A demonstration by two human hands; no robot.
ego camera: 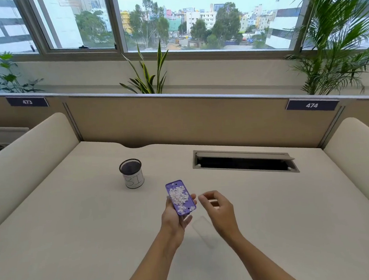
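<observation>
My left hand (173, 217) grips a purple phone case (180, 197) above the desk's middle, fingers curled round its edges. The case faces up and holds several small white paper bits. My right hand (216, 207) hovers just to the right of the case, fingers loosely curled, holding nothing that I can make out. A clear transparent cover (204, 231) lies flat on the beige desk (77, 245) below and between the hands.
A black mesh cup with a white label (131, 173) stands left of the case. An open cable slot (245, 161) sits at the back right. Padded dividers flank the desk, and a partition with plants behind runs along the rear.
</observation>
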